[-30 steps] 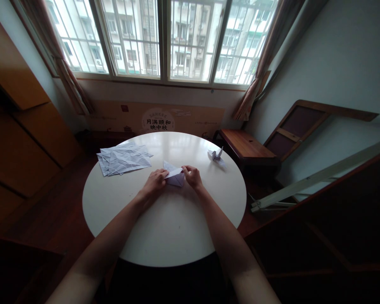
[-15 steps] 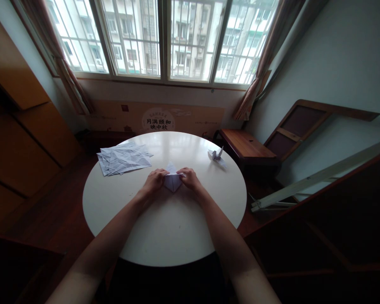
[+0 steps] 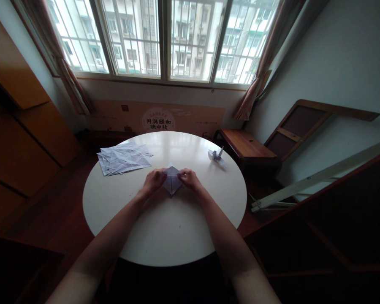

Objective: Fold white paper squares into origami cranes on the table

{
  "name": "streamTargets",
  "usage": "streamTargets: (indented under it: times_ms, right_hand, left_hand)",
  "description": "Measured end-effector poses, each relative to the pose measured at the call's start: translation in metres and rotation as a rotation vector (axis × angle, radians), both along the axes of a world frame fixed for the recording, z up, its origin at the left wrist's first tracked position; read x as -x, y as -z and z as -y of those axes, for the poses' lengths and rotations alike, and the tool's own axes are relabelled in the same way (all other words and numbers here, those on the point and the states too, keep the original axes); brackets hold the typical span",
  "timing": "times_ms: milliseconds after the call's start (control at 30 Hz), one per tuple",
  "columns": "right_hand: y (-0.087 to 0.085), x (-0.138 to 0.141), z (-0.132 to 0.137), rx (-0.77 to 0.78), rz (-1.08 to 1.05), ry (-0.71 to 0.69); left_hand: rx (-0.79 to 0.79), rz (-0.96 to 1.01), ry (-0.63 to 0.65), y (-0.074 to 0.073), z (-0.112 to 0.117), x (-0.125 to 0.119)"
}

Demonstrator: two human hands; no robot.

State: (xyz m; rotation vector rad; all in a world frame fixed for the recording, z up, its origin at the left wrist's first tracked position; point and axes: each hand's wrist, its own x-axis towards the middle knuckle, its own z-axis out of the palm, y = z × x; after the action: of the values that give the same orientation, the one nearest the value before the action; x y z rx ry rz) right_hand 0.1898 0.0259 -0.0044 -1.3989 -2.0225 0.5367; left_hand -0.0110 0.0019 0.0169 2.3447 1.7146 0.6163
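A folded sheet of paper (image 3: 172, 185), pale and diamond-shaped with a crease down its middle, is between my two hands over the white round table (image 3: 177, 236). My left hand (image 3: 155, 179) is closed on its left edge, fingers curled. On the opposite edge, my right hand (image 3: 189, 178) pinches the paper between thumb and fingers. The lower tip points toward me, and the upper part shows beyond my fingertips. Parts of both side edges are hidden under my fingers.
Creased paper sheets (image 3: 126, 159) lie in a loose pile at the table's left. A folded paper crane (image 3: 217, 156) stands near the right edge. Beyond the table are a low wooden table (image 3: 248, 142) and a printed board (image 3: 190, 116) under the window.
The paper between my hands has changed from a flat-topped shape to a fuller diamond, its upper flap now raised to a point. Both hands have barely moved.
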Motion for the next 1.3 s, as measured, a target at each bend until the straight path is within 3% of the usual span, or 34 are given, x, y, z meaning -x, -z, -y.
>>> streamTargets:
  times_ms: [267,467,967,1300]
  right_hand:
    - [0.002,-0.001,-0.004,0.017,-0.221,-0.016]
    - [0.010,-0.003,-0.012,0.072,-0.369,0.063]
    - [0.001,-0.001,-0.003,-0.007,-0.236,0.035]
    - [-0.003,-0.001,0.003,-0.050,0.068,0.057]
  left_hand:
    - [0.026,-0.012,-0.074,0.003,-0.003,0.000]
    - [0.017,0.002,-0.078,0.007,-0.005,0.002]
    - [0.009,-0.004,-0.087,0.007,-0.004,0.000]
    - [0.013,0.002,-0.089,0.005,-0.003,-0.001]
